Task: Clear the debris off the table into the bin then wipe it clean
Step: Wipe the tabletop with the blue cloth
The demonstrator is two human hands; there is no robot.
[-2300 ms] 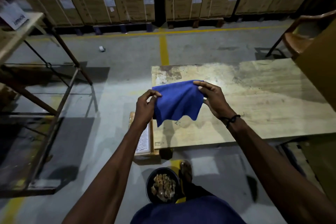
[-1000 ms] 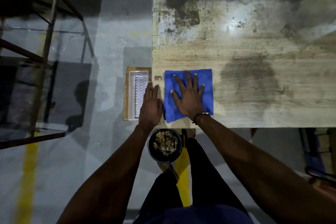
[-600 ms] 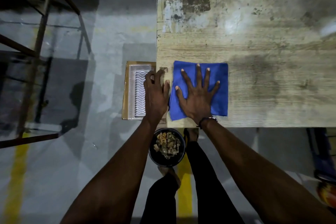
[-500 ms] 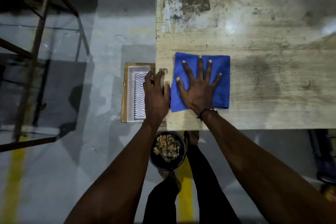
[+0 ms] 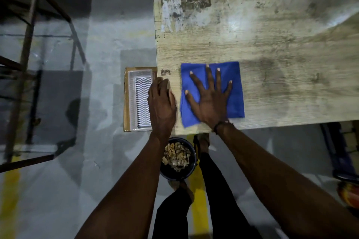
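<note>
One table (image 5: 272, 44), one cloth (image 5: 236, 87), one bin (image 5: 191, 170), one tray (image 5: 142, 101), two hands (image 5: 210, 103).

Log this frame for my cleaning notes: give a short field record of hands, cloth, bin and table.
right hand: flat, fingers spread, pressing on cloth
cloth: blue, spread flat near table's front-left corner
left hand: resting on table's left edge, holding nothing
bin: on floor below table's front edge, holds debris
table: no loose debris visible; stained, worn patches at the back
stage: wiping

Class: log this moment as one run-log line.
stage: wiping | right hand: flat on blue cloth | left hand: on table edge | bin: holds debris
</note>
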